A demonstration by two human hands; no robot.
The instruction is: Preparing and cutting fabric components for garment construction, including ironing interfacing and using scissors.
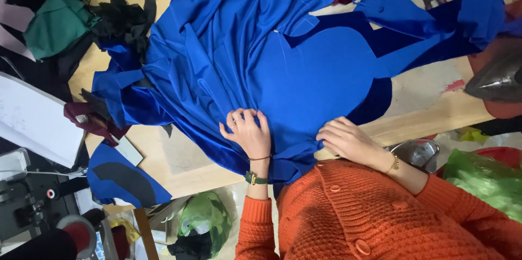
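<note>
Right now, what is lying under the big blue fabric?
The blue fabric lies on a wooden table, bare at its edges. Both hands, left hand and right hand, press on it. Whatever lies beneath the cloth is covered.

Royal-blue fabric (261,64), orange knit cardigan (348,216), green cloth (54,23)
</note>
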